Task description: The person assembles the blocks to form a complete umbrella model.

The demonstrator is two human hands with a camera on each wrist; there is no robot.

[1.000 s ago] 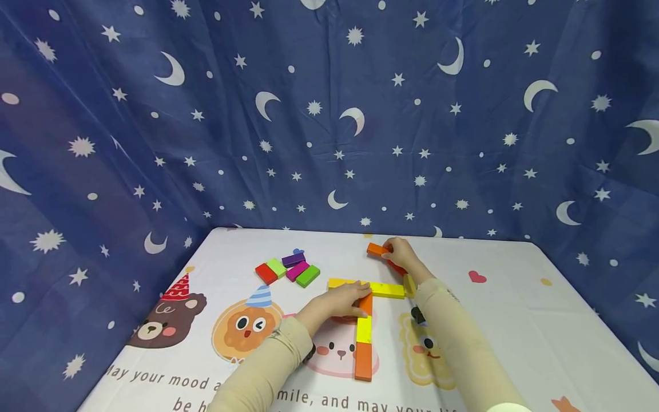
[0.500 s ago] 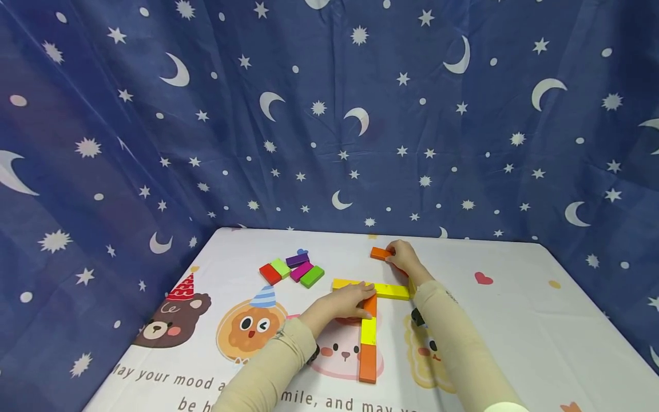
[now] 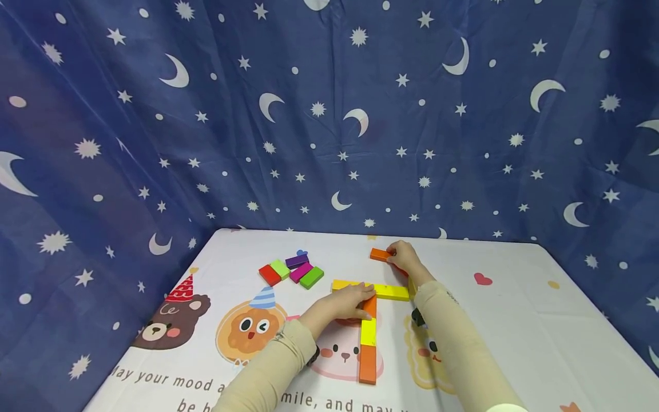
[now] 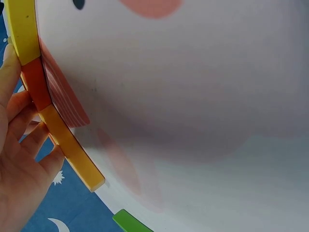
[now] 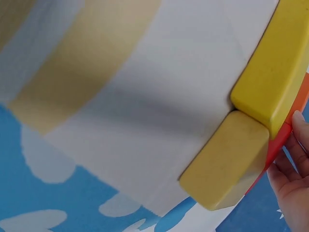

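Far orange blk (image 3: 378, 254), R hand (image 3: 405, 258) pinching; orange/yellow blk col. (image 3: 368, 336), L hand (image 3: 345, 302) touching

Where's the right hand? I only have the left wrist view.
Observer: Head view has the right hand up near the far side, fingertips at the far orange block.
Operator: Any other block by those fingers?
Observer: Yes, the right wrist view shows a red block right beside them.
Operator: My yellow block is cut off at the top. Anything after it, on the near side?
Observer: Yes, head view shows the near orange block, set end to end with it.
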